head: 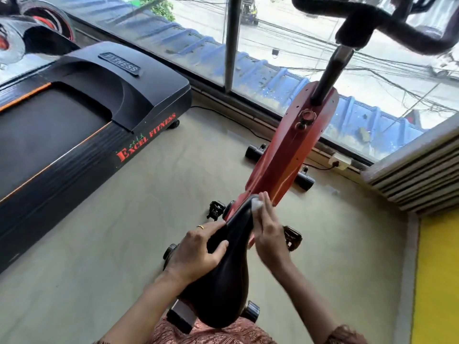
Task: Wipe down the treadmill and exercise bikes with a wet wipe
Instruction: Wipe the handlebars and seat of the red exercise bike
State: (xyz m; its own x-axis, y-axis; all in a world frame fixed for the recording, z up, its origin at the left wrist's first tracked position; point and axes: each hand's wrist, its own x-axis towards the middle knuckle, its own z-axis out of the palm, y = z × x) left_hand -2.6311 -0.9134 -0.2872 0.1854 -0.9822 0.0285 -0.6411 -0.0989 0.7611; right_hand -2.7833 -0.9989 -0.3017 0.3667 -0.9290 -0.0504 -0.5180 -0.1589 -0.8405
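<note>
Slippage looms, since the right hand only presses the wipe with near-straight fingers at the saddle's twelve-o'clock tip while the left hand grips its side.

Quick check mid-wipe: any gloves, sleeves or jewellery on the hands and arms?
No gloves: the left hand and right hand are bare. A gold ring sits on a left finger. Short sleeves of reddish-brown patterned fabric end near the elbows.
</note>
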